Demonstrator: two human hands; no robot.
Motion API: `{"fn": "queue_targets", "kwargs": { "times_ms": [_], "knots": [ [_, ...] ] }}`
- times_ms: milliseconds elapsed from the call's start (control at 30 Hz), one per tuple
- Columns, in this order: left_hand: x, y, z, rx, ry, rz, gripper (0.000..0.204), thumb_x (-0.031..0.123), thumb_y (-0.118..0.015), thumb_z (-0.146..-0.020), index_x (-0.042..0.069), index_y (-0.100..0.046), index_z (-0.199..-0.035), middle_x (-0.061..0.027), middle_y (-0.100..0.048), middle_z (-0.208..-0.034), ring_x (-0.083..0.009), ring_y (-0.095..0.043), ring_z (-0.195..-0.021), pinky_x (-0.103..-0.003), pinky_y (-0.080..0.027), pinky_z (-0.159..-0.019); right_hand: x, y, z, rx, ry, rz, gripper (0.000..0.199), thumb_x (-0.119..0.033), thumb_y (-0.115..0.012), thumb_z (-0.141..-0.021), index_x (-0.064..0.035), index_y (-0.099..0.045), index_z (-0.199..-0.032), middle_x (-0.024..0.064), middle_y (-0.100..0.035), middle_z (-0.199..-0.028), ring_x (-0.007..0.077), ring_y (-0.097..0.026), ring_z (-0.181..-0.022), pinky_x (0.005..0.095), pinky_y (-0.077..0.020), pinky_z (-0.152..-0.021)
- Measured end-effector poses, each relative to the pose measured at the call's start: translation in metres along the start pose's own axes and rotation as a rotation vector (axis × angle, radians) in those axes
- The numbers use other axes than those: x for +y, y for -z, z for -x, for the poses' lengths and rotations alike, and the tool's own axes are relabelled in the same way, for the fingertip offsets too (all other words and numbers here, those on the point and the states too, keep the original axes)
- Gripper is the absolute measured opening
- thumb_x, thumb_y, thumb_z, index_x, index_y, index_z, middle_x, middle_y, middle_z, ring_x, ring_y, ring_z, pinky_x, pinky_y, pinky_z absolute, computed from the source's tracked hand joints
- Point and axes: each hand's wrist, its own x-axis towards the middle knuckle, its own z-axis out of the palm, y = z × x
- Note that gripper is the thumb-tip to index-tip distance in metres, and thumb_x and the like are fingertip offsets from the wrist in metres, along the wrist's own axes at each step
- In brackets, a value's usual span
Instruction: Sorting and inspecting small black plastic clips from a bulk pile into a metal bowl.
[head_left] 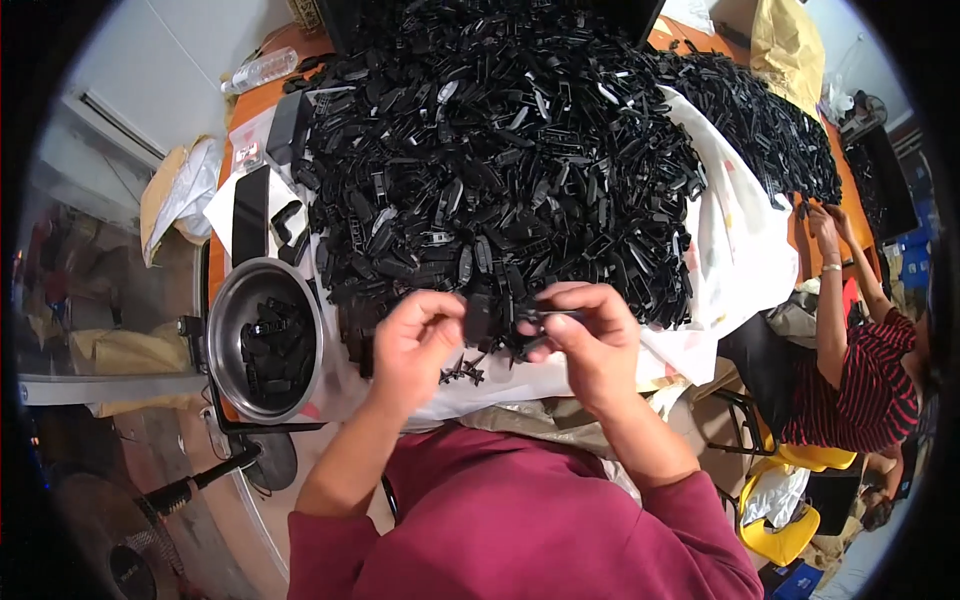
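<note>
A big heap of small black plastic parts (430, 190) covers the table in front of me. At its near edge my left hand (412, 345) is closed, thumb and fingers pinching a flat dark plastic part (480, 318), which is a little blurred. Close by on the right, my right hand (597, 345) pinches a small black plastic part (532, 318) between thumb and fingers. The two held parts are near each other; whether they touch I cannot tell. Just below them, several tiny black pieces (462, 371) lie on the white sheet (430, 408).
A steel bowl (216, 345) with black parts stands at the left. Behind it lie a dark phone-like slab (251, 215) and a clear bottle (262, 71). Another person (850, 390) in a striped shirt works at a second heap (765, 125) on the right, beside a yellow chair (778, 540).
</note>
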Motion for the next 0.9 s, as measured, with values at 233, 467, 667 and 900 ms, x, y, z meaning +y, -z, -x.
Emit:
{"fn": "queue_targets", "kwargs": {
  "times_ms": [233,467,667,900],
  "knots": [
    [0.011,-0.02,0.0,-0.102,-0.083,0.293,0.02,0.001,-0.067,-0.077,-0.002,-0.055,-0.092,-0.0066,-0.059,-0.095,-0.0118,-0.056,-0.085,-0.026,-0.046,-0.078,0.003,-0.02,0.012,-0.038,0.056,0.176,0.018,0.001,-0.06,-0.081,0.0006,-0.053,-0.096,0.0137,-0.058,-0.102,0.0154,-0.059,-0.074,0.0242,-0.0491,-0.058],
    [0.02,-0.013,-0.001,-0.117,-0.164,-0.201,0.032,0.004,-0.072,-0.072,-0.001,-0.06,-0.102,-0.007,-0.06,-0.091,-0.0116,-0.056,-0.077,-0.024,-0.046,-0.07,-0.017,-0.013,-0.004,-0.211,0.508,0.853,0.028,0.001,-0.065,-0.075,0.0,-0.062,-0.102,0.0128,-0.062,-0.089,0.0193,-0.058,-0.074,0.026,-0.0465,-0.061],
    [0.022,-0.019,0.003,-0.047,-0.19,-0.222,0.031,0.006,-0.072,-0.071,0.0,-0.061,-0.1,-0.0071,-0.06,-0.088,-0.0117,-0.056,-0.071,-0.024,-0.047,-0.064,-0.024,-0.009,-0.004,-0.291,0.631,1.058,0.037,0.003,-0.068,-0.069,-0.0013,-0.061,-0.105,0.0128,-0.061,-0.085,0.022,-0.054,-0.064,0.0287,-0.0436,-0.055],
    [0.031,-0.009,-0.001,-0.163,-0.547,-0.831,0.027,0.004,-0.068,-0.076,0.0,-0.061,-0.102,-0.0066,-0.061,-0.089,-0.0113,-0.058,-0.072,-0.025,-0.048,-0.061,-0.022,0.0,-0.001,-0.416,0.636,1.211,0.04,0.003,-0.067,-0.066,0.0002,-0.06,-0.105,0.0107,-0.059,-0.082,0.0218,-0.055,-0.063,0.0306,-0.0464,-0.054]
  ]
}}
